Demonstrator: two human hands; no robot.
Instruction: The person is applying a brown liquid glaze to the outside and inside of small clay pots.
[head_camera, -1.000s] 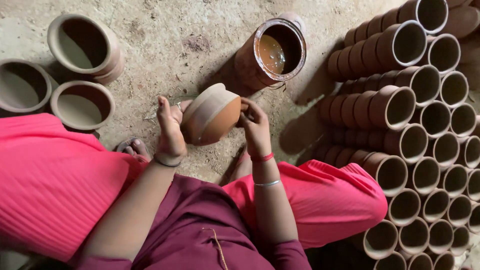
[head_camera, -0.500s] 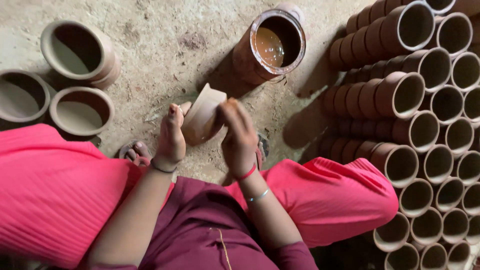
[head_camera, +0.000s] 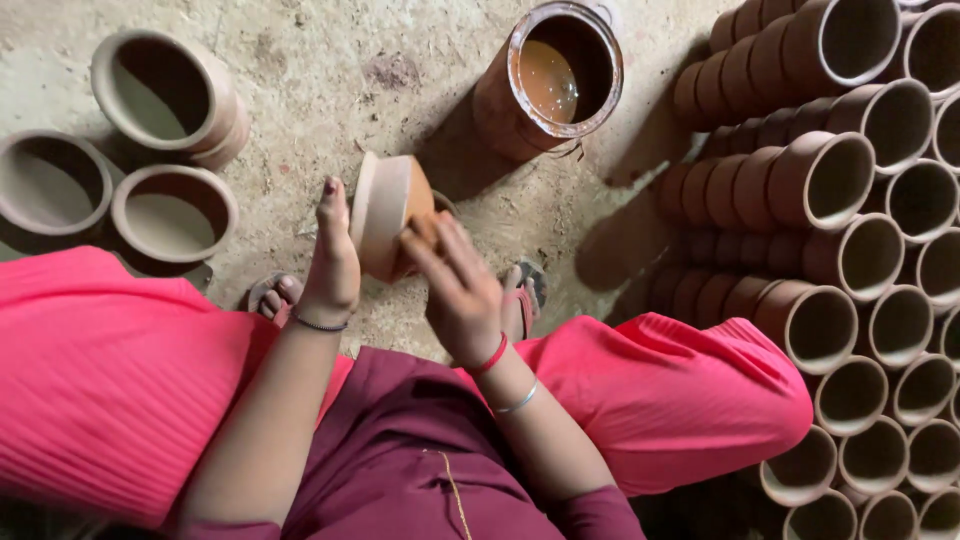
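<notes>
Clay pot (head_camera: 385, 215) held tilted above the dirt floor (head_camera: 330, 70), mouth turned left, mid-frame; left hand (head_camera: 333, 262) grips its rim side, fingers up; right hand (head_camera: 458, 285) presses fingertips, possibly with a small rag, onto its wall; bucket of brown slip (head_camera: 552, 78) stands just behind; three open pots (head_camera: 170, 90) at floor's upper-left corner; stacked cups (head_camera: 850, 200) along right edge; risk: wet pot could slip from the light two-hand grip and crack on the floor.
</notes>
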